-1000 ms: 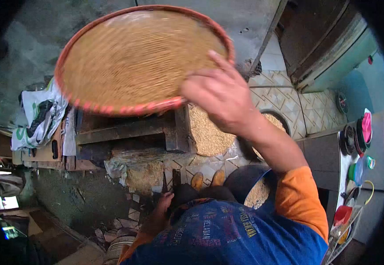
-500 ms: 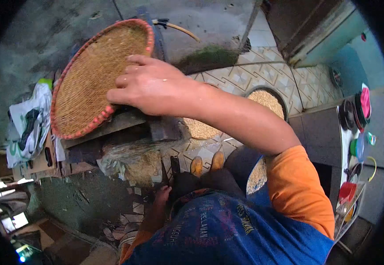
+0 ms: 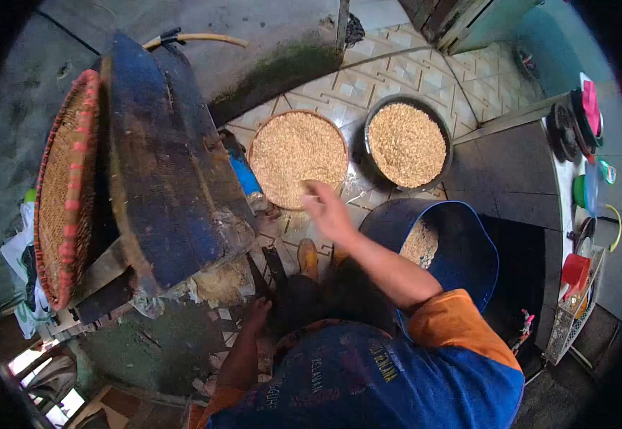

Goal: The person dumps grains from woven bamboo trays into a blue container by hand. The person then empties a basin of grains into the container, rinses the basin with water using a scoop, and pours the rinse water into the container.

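Note:
My right hand (image 3: 327,214) is in the air over the floor, its fingers blurred but apart, with nothing seen in them. In view it lies at the near edge of a round woven tray (image 3: 344,143) full of pale, split-looking grains or beans; I cannot tell whether it touches them. My left hand (image 3: 257,313) hangs low beside my dark trousers, near two dark strips; its fingers are too small and hidden to read. Far left, a woven winnowing basket (image 3: 68,193) with a pink-and-tan rim stands tilted on its side against a worn blue-stained wooden board (image 3: 161,164).
A dark basin (image 3: 448,161) of the same pale grains stands on the tiled floor. A large blue tub (image 3: 468,243) with some grains inside is close on my right. Beyond it, a counter (image 3: 565,193) carries dishes and a red container (image 3: 575,273). A doorway lies ahead.
My right hand has let go of the woven basket and moved right and down. The basket now leans more steeply at far left. My view has shifted, uncovering the tray and basin.

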A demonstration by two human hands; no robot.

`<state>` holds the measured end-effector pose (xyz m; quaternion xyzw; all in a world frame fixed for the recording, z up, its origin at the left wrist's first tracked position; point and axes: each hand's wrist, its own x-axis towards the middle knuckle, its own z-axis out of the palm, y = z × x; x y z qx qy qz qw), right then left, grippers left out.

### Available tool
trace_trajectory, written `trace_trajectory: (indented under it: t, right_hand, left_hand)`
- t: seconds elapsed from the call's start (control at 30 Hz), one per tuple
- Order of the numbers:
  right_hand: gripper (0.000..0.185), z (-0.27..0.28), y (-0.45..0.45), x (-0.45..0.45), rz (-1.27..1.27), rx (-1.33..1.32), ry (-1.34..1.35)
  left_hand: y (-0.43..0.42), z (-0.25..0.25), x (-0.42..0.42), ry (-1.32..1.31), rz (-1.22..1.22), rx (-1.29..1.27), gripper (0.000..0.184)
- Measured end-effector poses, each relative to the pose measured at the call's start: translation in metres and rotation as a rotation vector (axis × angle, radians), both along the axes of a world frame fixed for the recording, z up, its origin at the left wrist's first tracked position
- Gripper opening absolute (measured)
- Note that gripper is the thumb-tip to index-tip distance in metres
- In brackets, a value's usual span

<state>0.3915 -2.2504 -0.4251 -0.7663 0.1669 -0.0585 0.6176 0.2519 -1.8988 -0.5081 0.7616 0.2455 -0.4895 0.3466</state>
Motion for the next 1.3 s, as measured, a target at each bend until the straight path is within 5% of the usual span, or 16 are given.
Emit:
trace_trajectory:
  t: [0.13, 0.2, 0.5, 0.6, 0.67, 0.73, 0.93, 1.17, 1.3]
  right_hand:
    - [0.031, -0.173, -0.067, -0.056, -0.369, -0.115, 0.368]
    - [0.033, -0.258, -0.087, -0.078, -0.566, 0.096, 0.591]
    - [0.033, -0.474, -0.092, -0.089, -0.684, 0.243, 0.719]
    - [0.039, -0.53, -0.088, -0.088, -0.716, 0.251, 0.755]
    - [0.044, -0.542, -0.095, -0.08, -0.773, 0.225, 0.739]
    - [0.056, -0.511, -0.11, -0.053, -1.12, 0.672, 0.52]
    - [0.075, -0.48, -0.178, -0.001, -1.551, 0.556, 0.185]
    - [0.085, -0.513, -0.186, 0.007, -1.41, 0.504, 0.245]
    - [0.08, -0.612, -0.141, -0.012, -0.882, 0.268, 0.264]
  left_hand:
    - [-0.023, -0.023, 0.024, 0.123, -0.132, 0.023, 0.063]
    - [-0.032, -0.049, 0.029, 0.127, 0.013, -0.099, 0.062]
    - [-0.063, -0.243, 0.065, -0.002, -0.262, -0.139, 0.054]
    - [-0.086, -0.272, 0.083, 0.045, -0.237, -0.136, 0.051]
    - [-0.082, -0.312, 0.072, 0.012, -0.231, -0.134, 0.051]
    - [-0.084, -0.334, 0.068, -0.029, -0.234, -0.136, 0.05]
    - [-0.083, -0.381, 0.053, 0.083, -0.191, -0.187, 0.049]
    - [-0.106, -0.385, 0.081, 0.077, -0.122, -0.154, 0.053]
    - [-0.104, -0.435, 0.104, 0.092, 0.138, -0.103, 0.056]
